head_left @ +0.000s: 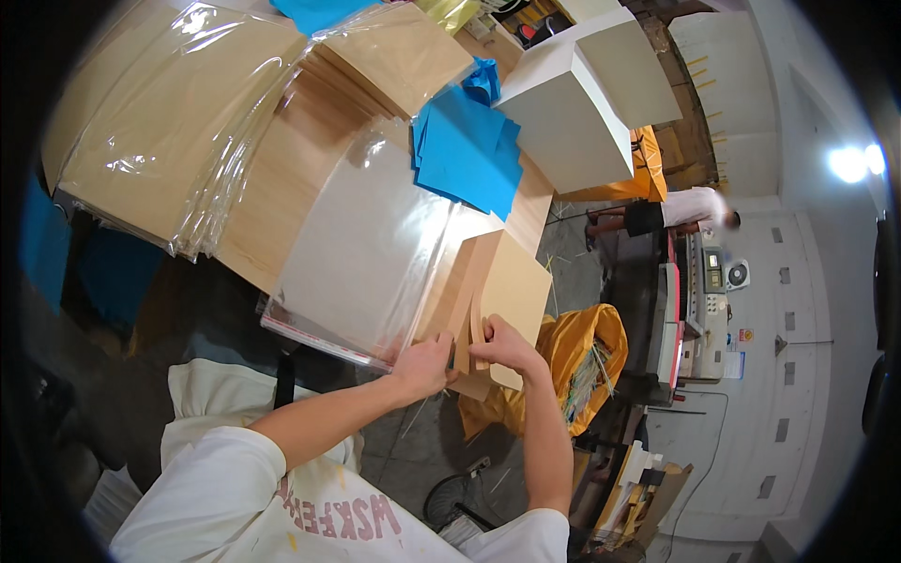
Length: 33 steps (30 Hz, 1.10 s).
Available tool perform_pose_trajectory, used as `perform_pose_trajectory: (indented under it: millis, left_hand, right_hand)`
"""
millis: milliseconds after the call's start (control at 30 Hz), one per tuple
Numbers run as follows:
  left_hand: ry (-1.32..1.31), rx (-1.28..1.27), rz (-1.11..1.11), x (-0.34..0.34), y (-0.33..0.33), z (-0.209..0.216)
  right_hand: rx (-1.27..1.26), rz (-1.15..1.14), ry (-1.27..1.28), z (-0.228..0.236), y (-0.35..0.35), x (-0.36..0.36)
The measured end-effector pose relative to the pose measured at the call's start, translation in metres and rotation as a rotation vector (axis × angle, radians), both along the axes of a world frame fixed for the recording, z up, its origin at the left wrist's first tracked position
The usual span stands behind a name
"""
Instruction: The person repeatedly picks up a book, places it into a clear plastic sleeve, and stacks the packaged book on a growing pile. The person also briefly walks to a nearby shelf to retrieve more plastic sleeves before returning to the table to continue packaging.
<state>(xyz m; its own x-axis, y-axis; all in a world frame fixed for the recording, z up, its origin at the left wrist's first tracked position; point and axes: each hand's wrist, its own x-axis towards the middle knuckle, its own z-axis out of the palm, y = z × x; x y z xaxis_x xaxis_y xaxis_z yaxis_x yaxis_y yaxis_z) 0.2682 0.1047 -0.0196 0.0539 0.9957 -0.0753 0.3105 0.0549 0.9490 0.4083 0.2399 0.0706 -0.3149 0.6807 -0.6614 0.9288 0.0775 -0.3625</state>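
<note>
A stack of brown board sheets stands at the near right corner of the wooden table, some of its sheets spread apart at the edge. My left hand is closed on the near left edge of these sheets. Close beside it, my right hand is curled round the edge of the sheets on the right, thumb toward the gap between them. The fingertips of both hands are partly hidden. Just left of the stack lies a pile of clear plastic sleeves, reaching the table's near edge.
Blue sheets lie beyond the sleeves. Plastic-wrapped brown boards fill the table's left side, and a large white box stands behind. An orange sack of scraps sits on the floor at right. Farther off, a person stands near a machine.
</note>
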Motion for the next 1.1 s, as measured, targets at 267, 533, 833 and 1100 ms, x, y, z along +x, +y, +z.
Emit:
perform_pose_trajectory:
  millis: [267,533,833,1100]
  left_hand:
    - [-0.011,0.01,0.109,0.005,-0.001,0.004]
    - [-0.06,-0.042,0.104,0.008,-0.005,0.024]
    - [-1.187,-0.508,0.168,0.025,0.024,0.006]
    - [-1.022,-0.591,0.004,0.01,0.045,0.026]
  right_hand:
    - [0.021,0.018,0.03,-0.005,0.001,0.004]
    - [0.005,-0.002,0.025,0.0,0.002,0.003]
    - [0.021,0.001,0.036,0.013,-0.005,-0.014]
    - [0.055,-0.464,0.583,-0.003,-0.045,0.029]
